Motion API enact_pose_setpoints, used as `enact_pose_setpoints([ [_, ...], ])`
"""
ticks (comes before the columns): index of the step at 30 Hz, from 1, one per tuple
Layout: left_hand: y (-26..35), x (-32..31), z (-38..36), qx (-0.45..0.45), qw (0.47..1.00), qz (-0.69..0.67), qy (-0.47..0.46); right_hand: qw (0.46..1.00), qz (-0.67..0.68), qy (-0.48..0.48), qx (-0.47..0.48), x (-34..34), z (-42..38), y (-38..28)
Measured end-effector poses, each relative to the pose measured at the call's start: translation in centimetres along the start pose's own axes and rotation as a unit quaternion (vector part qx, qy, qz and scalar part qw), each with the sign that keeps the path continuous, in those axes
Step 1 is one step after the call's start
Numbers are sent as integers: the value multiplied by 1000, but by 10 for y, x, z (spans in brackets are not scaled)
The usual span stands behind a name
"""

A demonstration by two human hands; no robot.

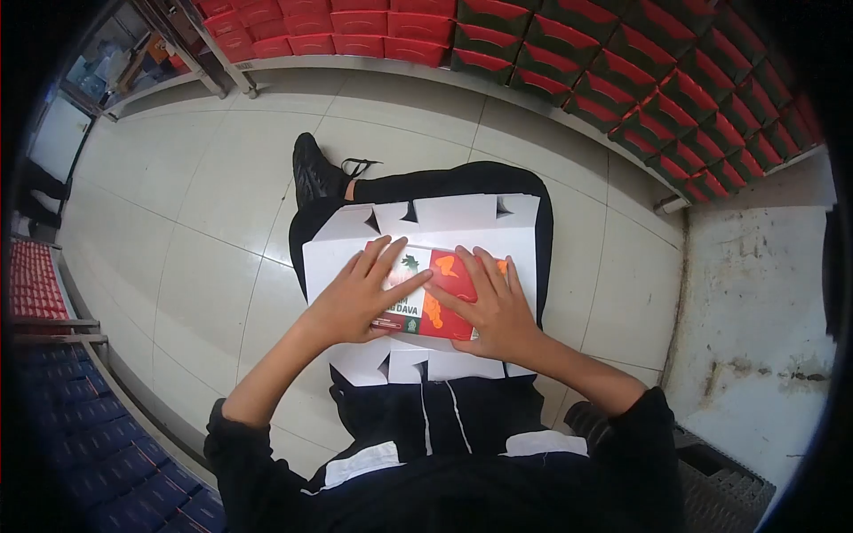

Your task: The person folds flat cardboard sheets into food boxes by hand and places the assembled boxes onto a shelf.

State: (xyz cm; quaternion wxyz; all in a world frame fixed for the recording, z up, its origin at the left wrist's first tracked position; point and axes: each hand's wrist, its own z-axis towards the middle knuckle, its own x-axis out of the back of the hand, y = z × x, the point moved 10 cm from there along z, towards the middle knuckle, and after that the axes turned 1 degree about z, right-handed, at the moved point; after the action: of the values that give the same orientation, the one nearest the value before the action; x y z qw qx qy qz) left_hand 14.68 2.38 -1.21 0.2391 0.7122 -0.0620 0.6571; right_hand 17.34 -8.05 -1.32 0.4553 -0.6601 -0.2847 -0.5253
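Observation:
Across my lap lies an unfolded white cardboard sheet (pixel 458 213) with cut flaps along its far and near edges. A red and white printed box piece (pixel 444 298), with orange and green pictures, rests on the middle of it. My left hand (pixel 355 298) lies on the left part of the print, fingers spread. On the right part is my right hand (pixel 489 306), its fingers also spread. The two thumbs come close together at the centre of the print. My palms partly cover its left and right ends.
Shelves with rows of red boxes (pixel 360 24) and dark green and red boxes (pixel 640 71) run along the far side. Dark blue boxes (pixel 98 444) stand at the lower left. A black crate (pixel 720 471) is at the lower right. Another person's dark-clothed leg (pixel 40 191) shows at the left edge.

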Motion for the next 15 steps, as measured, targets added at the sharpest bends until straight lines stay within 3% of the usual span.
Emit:
enact_pose_setpoints([
  [6, 7, -4, -7, -16, 998, -45, 48, 999, -5, -1, 41, -1, -17, 0],
  [8, 9, -10, -7, -11, 1000, -8, 25, 998, 2, -26, 49, -6, -27, 2],
  [12, 3, 4, 5, 4, 999, -31, -27, 991, -40, 50, 118, -3, -35, -6],
  [14, -4, 9, 4, 22, 994, 39, -104, 989, -34, 68, 129, -1, -37, -8],
  [15, -4, 10, 3, -2, 998, 11, -58, 991, -20, 52, 121, -3, -37, -7],
])
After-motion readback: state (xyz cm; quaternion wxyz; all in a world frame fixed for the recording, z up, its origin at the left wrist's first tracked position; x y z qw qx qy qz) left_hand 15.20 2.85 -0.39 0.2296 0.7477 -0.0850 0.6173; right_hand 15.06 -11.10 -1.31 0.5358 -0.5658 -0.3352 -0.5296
